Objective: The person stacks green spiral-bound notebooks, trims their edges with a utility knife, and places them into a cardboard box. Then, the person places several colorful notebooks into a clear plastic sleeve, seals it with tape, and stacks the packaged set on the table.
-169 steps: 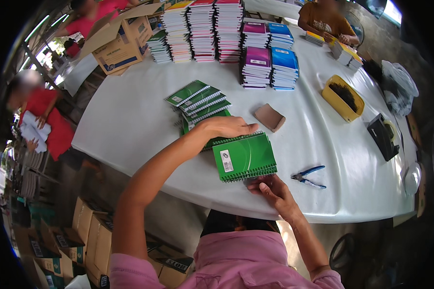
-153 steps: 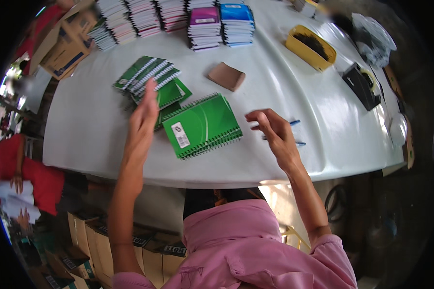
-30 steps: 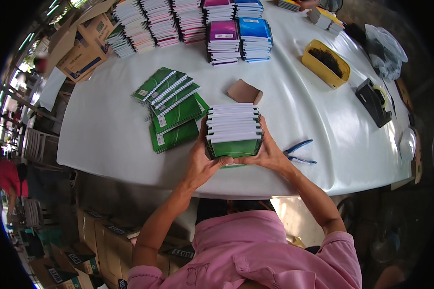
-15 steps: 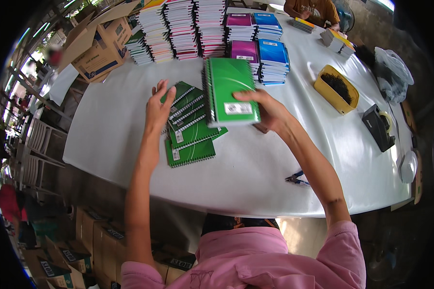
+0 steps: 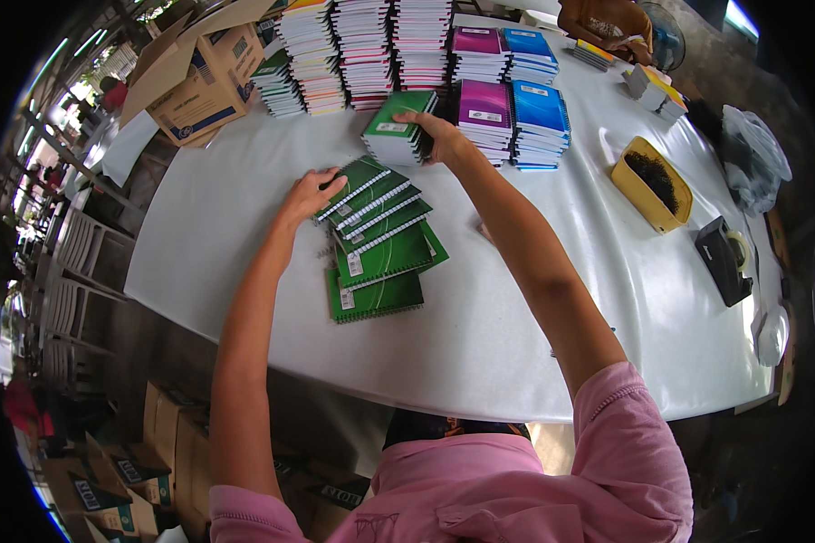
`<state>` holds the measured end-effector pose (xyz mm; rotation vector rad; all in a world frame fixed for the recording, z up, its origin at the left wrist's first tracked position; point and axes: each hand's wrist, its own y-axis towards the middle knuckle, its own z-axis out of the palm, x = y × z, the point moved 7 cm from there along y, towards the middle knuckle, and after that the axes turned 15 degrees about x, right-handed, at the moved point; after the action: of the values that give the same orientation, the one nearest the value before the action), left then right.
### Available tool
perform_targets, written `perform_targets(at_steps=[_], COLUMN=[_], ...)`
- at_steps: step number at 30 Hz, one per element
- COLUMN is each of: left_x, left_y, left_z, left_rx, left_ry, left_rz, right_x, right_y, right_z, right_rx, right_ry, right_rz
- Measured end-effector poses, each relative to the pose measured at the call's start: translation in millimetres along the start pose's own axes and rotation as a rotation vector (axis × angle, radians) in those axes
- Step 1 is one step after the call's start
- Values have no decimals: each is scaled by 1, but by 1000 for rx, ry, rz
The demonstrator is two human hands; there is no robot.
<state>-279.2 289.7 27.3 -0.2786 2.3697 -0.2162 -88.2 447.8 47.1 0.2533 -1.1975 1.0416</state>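
Observation:
A stack of green spiral notebooks (image 5: 391,129) is in my right hand (image 5: 439,138), thumb over the top cover. It is low at the far side of the table, in front of the tall white-paged stacks; whether it touches the tabletop I cannot tell. My left hand (image 5: 310,197) has its fingers bent at the left corner of the upper notebooks in a fanned pile of green spiral notebooks (image 5: 385,252). These overlap toward me, the nearest one lying a little apart at the bottom of the fan. My right forearm partly covers a small tool on the table.
Tall notebook stacks (image 5: 364,54), purple notebooks (image 5: 484,104) and blue notebooks (image 5: 539,104) line the far side. A cardboard box (image 5: 204,90) stands far left. Rightward are a yellow tub of black pieces (image 5: 627,188), a tape dispenser (image 5: 723,262) and a plastic bag (image 5: 753,158). Another person sits far right.
My right hand has carried the green stack away from me and lowered it toward the tall stacks. My left hand has closed in on the fanned pile's corner.

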Motion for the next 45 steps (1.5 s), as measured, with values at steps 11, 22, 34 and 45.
perform_targets(at_steps=[11,22,34,45], left_x=[-11,-65,-86,-80], left_y=[-32,-73,-229,-266], left_z=[13,45,58,147], left_rx=[216,321,-529,-421], left_ry=[-60,-49,-156,-764], left_rz=[56,146,348,101], right_x=[-14,-56,-85,-108], right_y=[-93,-126,-171,-224], right_z=[55,52,42,76], right_rx=[-271,133,100,188], right_ry=[-1297,-821,-625,-640], right_rz=[-361,106,-294,-384])
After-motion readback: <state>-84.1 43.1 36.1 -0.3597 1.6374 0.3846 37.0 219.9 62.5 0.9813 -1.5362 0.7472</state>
